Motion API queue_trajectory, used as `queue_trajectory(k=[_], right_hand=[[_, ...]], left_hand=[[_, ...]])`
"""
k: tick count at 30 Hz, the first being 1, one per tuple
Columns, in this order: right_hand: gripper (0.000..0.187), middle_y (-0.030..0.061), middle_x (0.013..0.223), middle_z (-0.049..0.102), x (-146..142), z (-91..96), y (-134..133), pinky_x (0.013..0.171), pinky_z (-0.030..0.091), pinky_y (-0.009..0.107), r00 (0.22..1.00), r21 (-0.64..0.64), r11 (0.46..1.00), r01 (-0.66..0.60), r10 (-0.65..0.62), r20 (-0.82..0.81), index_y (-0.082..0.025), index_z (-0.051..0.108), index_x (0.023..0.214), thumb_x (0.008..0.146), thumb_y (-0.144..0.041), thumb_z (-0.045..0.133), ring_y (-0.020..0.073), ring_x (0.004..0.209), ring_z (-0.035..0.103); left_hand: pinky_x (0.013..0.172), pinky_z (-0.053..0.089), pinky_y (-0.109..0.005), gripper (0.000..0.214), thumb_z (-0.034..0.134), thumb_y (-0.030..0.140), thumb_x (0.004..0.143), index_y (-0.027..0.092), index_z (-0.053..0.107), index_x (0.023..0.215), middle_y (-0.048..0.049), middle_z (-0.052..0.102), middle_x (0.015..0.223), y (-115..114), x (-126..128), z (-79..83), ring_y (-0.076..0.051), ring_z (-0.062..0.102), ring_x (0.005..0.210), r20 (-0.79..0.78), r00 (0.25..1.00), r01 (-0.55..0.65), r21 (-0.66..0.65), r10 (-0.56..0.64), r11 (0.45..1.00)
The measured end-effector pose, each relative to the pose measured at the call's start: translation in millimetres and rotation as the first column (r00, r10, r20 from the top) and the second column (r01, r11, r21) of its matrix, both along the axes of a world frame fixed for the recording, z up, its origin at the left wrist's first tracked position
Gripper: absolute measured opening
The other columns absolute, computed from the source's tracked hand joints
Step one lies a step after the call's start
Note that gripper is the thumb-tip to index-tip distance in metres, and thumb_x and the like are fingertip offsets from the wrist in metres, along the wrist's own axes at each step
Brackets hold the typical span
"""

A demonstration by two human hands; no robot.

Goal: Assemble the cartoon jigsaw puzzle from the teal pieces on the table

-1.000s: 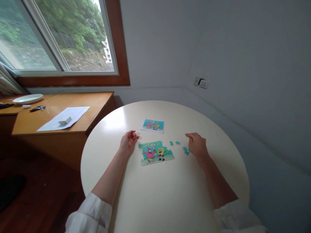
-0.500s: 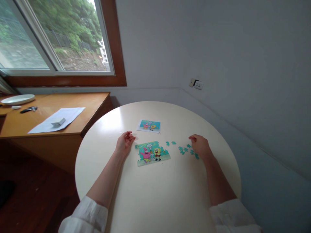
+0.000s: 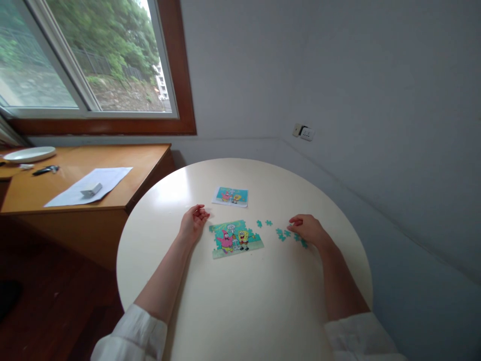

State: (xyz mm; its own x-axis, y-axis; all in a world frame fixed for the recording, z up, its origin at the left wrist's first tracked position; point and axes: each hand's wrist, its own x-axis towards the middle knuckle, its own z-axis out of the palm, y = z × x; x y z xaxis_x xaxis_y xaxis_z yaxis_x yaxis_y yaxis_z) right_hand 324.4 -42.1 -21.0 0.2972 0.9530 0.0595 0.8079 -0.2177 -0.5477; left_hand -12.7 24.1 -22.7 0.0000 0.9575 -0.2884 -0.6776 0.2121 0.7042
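A partly joined jigsaw puzzle lies on the table, with cartoon figures on a teal ground and gaps along its upper right and left edges. My left hand rests at its upper left, palm turned inward, fingers loosely curled and apart, holding nothing. Over the loose teal pieces on the right is my right hand. Its thumb and forefinger close on a small jigsaw piece, mostly covered by the fingertips. Two single pieces lie between the puzzle and that hand.
Behind the puzzle lies a printed picture sheet of the same scene, on the round white table. At left, a wooden desk holds paper, a small white box and a white plate.
My right hand has shifted slightly left and down, its fingertips now over a piece that lay bare before. My left hand and the joined puzzle stay as they were.
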Motion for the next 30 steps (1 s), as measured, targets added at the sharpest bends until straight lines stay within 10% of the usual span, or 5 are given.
queue_trajectory(k=[15, 30], right_hand=[[0.021, 0.0056, 0.074, 0.068, -1, -8.4, 6, 0.066, 0.048, 0.029, 1.000, -0.023, 1.000, -0.001, 0.001, 0.007, -0.018, 0.069, 0.080, 0.059, -0.018, 0.067, 0.0175, 0.069, 0.063], [0.021, 0.0024, 0.067, 0.063, -29, 5.2, 4, 0.063, 0.048, 0.027, 0.952, 0.226, 0.962, -0.151, 0.203, -0.227, -0.016, 0.067, 0.079, 0.060, -0.020, 0.061, 0.0137, 0.062, 0.058]], left_hand=[[0.057, 0.048, -0.023, 0.010, 0.047, 0.014, 0.073, 0.013, 0.055, 0.067, 0.0000, 0.051, 0.048, 1, 0, -1.5, -0.009, 0.052, 0.046, -0.012, 1.000, 0.011, 0.005, -0.011, 1.000], [0.058, 0.047, -0.021, 0.011, 0.048, 0.016, 0.074, 0.012, 0.055, 0.067, 0.0003, 0.051, 0.048, 0, 1, -2.5, -0.008, 0.052, 0.046, -0.007, 1.000, 0.016, 0.020, -0.016, 1.000]])
